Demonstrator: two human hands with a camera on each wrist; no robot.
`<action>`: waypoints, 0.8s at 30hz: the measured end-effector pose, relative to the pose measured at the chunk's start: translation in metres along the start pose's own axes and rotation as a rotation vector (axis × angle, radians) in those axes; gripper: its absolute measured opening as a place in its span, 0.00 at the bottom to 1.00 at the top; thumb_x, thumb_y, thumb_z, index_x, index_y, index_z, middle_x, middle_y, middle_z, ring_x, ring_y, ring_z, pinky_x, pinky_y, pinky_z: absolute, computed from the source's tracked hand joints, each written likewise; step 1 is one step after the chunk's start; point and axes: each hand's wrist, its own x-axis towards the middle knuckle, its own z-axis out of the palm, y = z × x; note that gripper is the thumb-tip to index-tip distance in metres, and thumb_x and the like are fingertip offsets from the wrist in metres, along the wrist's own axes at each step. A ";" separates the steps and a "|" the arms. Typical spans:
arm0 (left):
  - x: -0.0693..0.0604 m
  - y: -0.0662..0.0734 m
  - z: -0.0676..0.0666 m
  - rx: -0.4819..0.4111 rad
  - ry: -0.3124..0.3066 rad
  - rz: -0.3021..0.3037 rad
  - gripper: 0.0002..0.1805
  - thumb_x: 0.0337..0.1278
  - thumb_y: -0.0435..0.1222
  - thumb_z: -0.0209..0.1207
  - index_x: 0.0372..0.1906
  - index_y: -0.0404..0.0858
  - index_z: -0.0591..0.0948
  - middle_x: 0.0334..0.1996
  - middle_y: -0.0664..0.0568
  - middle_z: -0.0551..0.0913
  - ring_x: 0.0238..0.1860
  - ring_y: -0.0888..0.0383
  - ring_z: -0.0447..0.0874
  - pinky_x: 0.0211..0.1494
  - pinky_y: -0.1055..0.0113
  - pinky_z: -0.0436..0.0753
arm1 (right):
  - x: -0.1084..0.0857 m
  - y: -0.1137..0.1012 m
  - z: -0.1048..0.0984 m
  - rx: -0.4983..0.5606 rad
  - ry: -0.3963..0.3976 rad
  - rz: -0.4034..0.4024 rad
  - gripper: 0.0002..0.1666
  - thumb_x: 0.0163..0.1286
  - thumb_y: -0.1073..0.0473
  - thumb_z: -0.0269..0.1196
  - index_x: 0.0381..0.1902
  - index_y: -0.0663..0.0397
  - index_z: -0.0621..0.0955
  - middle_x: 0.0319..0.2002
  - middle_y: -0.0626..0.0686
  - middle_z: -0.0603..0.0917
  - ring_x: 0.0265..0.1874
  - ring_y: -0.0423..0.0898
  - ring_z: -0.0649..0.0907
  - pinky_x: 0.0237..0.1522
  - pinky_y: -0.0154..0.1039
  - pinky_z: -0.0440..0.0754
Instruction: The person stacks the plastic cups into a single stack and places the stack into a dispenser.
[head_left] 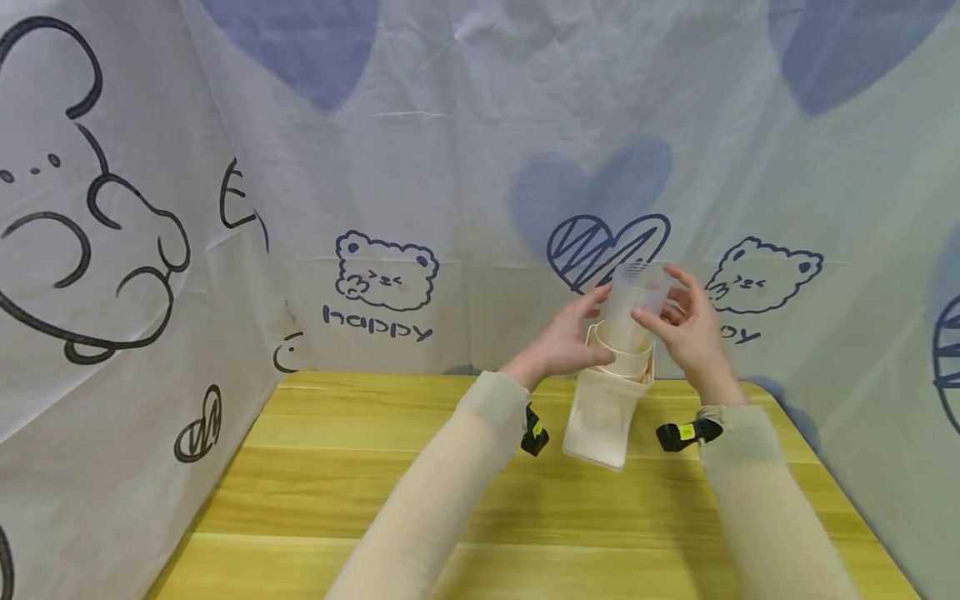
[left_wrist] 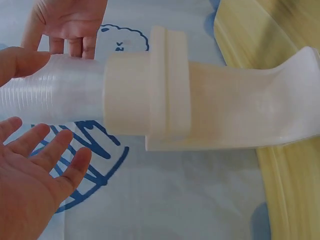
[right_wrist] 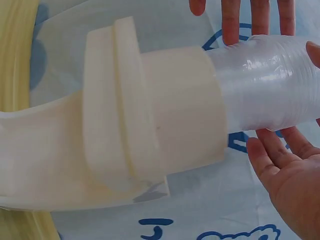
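Observation:
A stack of clear plastic cups (head_left: pixel 642 287) rises from the round collar of a cream cup dispenser (head_left: pixel 600 417), whose curved lower part points down toward me. My right hand (head_left: pixel 693 325) holds the cups from the right, thumb in front and fingers around the far side. On the other side, my left hand (head_left: pixel 566 337) is beside the cups and collar. In the left wrist view, the fingers of my left hand (left_wrist: pixel 35 185) are spread and fairly straight near the stack (left_wrist: pixel 75 87). The right wrist view shows the right hand (right_wrist: pixel 295 175) under the ribbed stack (right_wrist: pixel 275 80).
A wood-grain table (head_left: pixel 360 483) lies below. Behind it hangs a white cloth (head_left: pixel 480 167) printed with hearts and bears, and more cloth runs along both sides. Black cameras are strapped to the left wrist (head_left: pixel 534 432) and right wrist (head_left: pixel 688 433).

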 end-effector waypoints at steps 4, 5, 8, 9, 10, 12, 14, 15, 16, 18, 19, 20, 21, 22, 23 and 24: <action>0.000 -0.003 0.001 0.016 -0.009 -0.002 0.53 0.47 0.26 0.69 0.78 0.43 0.53 0.73 0.46 0.60 0.68 0.44 0.65 0.54 0.61 0.81 | -0.001 0.005 0.001 0.004 -0.010 0.001 0.50 0.66 0.57 0.69 0.77 0.43 0.53 0.65 0.62 0.67 0.59 0.55 0.75 0.60 0.50 0.74; 0.000 -0.004 0.002 0.018 -0.010 0.000 0.54 0.47 0.26 0.69 0.78 0.42 0.53 0.73 0.46 0.60 0.68 0.44 0.65 0.55 0.61 0.80 | -0.001 0.006 0.001 0.004 -0.010 0.001 0.50 0.66 0.57 0.69 0.78 0.44 0.53 0.65 0.62 0.67 0.60 0.56 0.74 0.61 0.51 0.74; -0.001 -0.007 0.003 0.026 -0.012 -0.005 0.54 0.46 0.26 0.70 0.78 0.42 0.53 0.74 0.46 0.60 0.69 0.44 0.65 0.59 0.60 0.77 | -0.002 0.008 0.002 0.000 -0.010 0.007 0.51 0.65 0.56 0.69 0.78 0.45 0.53 0.66 0.62 0.67 0.61 0.59 0.73 0.61 0.55 0.72; -0.001 -0.008 0.004 0.028 -0.013 -0.008 0.55 0.46 0.27 0.70 0.78 0.42 0.53 0.74 0.46 0.60 0.69 0.45 0.65 0.60 0.59 0.76 | -0.002 0.009 0.002 -0.002 -0.011 0.010 0.51 0.65 0.56 0.69 0.77 0.45 0.53 0.66 0.62 0.66 0.61 0.60 0.73 0.62 0.56 0.72; -0.001 -0.008 0.004 0.027 -0.014 -0.014 0.55 0.46 0.27 0.70 0.78 0.43 0.52 0.74 0.47 0.60 0.69 0.45 0.65 0.61 0.58 0.76 | -0.002 0.010 0.002 -0.002 -0.013 0.014 0.51 0.65 0.55 0.69 0.77 0.45 0.53 0.66 0.62 0.66 0.62 0.60 0.72 0.62 0.56 0.72; -0.001 -0.010 0.006 0.036 -0.013 -0.027 0.55 0.45 0.27 0.71 0.78 0.43 0.52 0.74 0.47 0.60 0.68 0.46 0.65 0.61 0.60 0.75 | -0.002 0.013 0.003 -0.001 -0.018 0.024 0.51 0.65 0.55 0.69 0.77 0.45 0.53 0.66 0.63 0.66 0.62 0.61 0.72 0.62 0.57 0.71; -0.001 -0.012 0.008 0.039 -0.013 -0.033 0.56 0.44 0.27 0.71 0.78 0.43 0.53 0.73 0.46 0.61 0.68 0.45 0.66 0.62 0.61 0.74 | -0.002 0.016 0.003 -0.003 -0.023 0.024 0.51 0.65 0.54 0.69 0.77 0.45 0.53 0.66 0.64 0.65 0.62 0.61 0.72 0.62 0.57 0.71; -0.001 -0.013 0.008 0.044 -0.013 -0.036 0.56 0.44 0.27 0.71 0.78 0.43 0.53 0.73 0.46 0.61 0.68 0.45 0.66 0.62 0.62 0.74 | -0.003 0.018 0.004 -0.003 -0.026 0.023 0.51 0.65 0.53 0.69 0.77 0.45 0.53 0.66 0.64 0.65 0.62 0.62 0.72 0.62 0.57 0.71; -0.001 -0.013 0.009 0.050 -0.012 -0.039 0.56 0.44 0.27 0.71 0.78 0.43 0.53 0.73 0.45 0.62 0.68 0.45 0.66 0.62 0.62 0.74 | -0.003 0.020 0.004 -0.005 -0.029 0.023 0.51 0.65 0.53 0.69 0.77 0.45 0.53 0.66 0.64 0.65 0.62 0.62 0.72 0.62 0.57 0.71; -0.002 -0.015 0.010 0.049 -0.013 -0.042 0.55 0.44 0.28 0.71 0.78 0.42 0.53 0.72 0.45 0.62 0.67 0.45 0.66 0.61 0.62 0.74 | -0.004 0.021 0.004 -0.012 -0.032 0.019 0.52 0.65 0.54 0.69 0.78 0.44 0.52 0.67 0.65 0.65 0.62 0.62 0.72 0.62 0.58 0.71; -0.002 -0.015 0.011 0.047 -0.014 -0.045 0.55 0.44 0.28 0.71 0.78 0.41 0.54 0.72 0.45 0.62 0.67 0.45 0.66 0.62 0.62 0.74 | -0.005 0.022 0.005 -0.015 -0.035 0.020 0.52 0.65 0.54 0.69 0.78 0.44 0.52 0.67 0.65 0.65 0.63 0.62 0.71 0.62 0.59 0.71; -0.002 -0.016 0.011 0.046 -0.015 -0.050 0.55 0.44 0.28 0.72 0.77 0.41 0.54 0.72 0.45 0.62 0.67 0.46 0.66 0.62 0.62 0.74 | -0.005 0.023 0.005 -0.020 -0.037 0.022 0.52 0.65 0.54 0.69 0.78 0.45 0.52 0.67 0.65 0.64 0.63 0.63 0.71 0.62 0.60 0.71; -0.003 -0.016 0.012 0.044 -0.015 -0.053 0.54 0.45 0.28 0.72 0.77 0.41 0.54 0.72 0.45 0.63 0.67 0.46 0.66 0.62 0.61 0.74 | -0.005 0.024 0.005 -0.028 -0.037 0.024 0.52 0.65 0.54 0.69 0.78 0.45 0.52 0.67 0.65 0.65 0.63 0.63 0.71 0.62 0.60 0.70; -0.003 -0.017 0.012 0.040 -0.016 -0.055 0.54 0.45 0.28 0.72 0.77 0.40 0.54 0.72 0.45 0.63 0.68 0.46 0.66 0.62 0.61 0.74 | -0.006 0.024 0.005 -0.038 -0.033 0.025 0.52 0.65 0.55 0.69 0.78 0.46 0.53 0.67 0.66 0.65 0.63 0.63 0.70 0.62 0.61 0.69; -0.003 -0.017 0.013 0.032 -0.018 -0.056 0.54 0.45 0.28 0.72 0.77 0.40 0.54 0.72 0.45 0.62 0.68 0.45 0.66 0.63 0.61 0.74 | -0.006 0.025 0.005 -0.046 -0.031 0.025 0.52 0.65 0.55 0.70 0.78 0.47 0.53 0.67 0.67 0.65 0.63 0.64 0.70 0.62 0.62 0.69; -0.004 -0.018 0.013 0.030 -0.017 -0.060 0.54 0.45 0.28 0.72 0.77 0.40 0.54 0.72 0.45 0.62 0.68 0.45 0.66 0.63 0.61 0.73 | -0.007 0.025 0.005 -0.055 -0.029 0.025 0.51 0.65 0.55 0.70 0.77 0.48 0.53 0.67 0.67 0.66 0.63 0.64 0.70 0.63 0.62 0.68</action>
